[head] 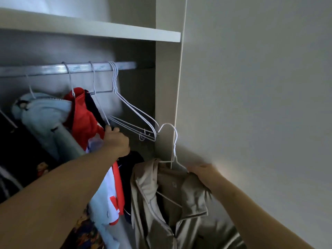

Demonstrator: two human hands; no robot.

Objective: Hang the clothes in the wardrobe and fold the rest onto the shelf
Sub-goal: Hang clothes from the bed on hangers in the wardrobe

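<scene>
A beige satin shirt (188, 209) hangs on a white wire hanger (173, 146) in front of the wardrobe's right side panel, below the metal rail (80, 67). My right hand (204, 174) grips the shirt's shoulder and the hanger's arm there. My left hand (115, 139) reaches into the wardrobe and holds the wire of a hanger beside the red and white garment (84, 115). Empty white hangers (133, 114) dangle from the rail just right of that hand.
A light blue garment (41, 112) and dark clothes hang at the left of the rail. A shelf (107, 29) runs above the rail. The wardrobe's side panel (167, 87) and a plain door or wall (251, 87) stand on the right.
</scene>
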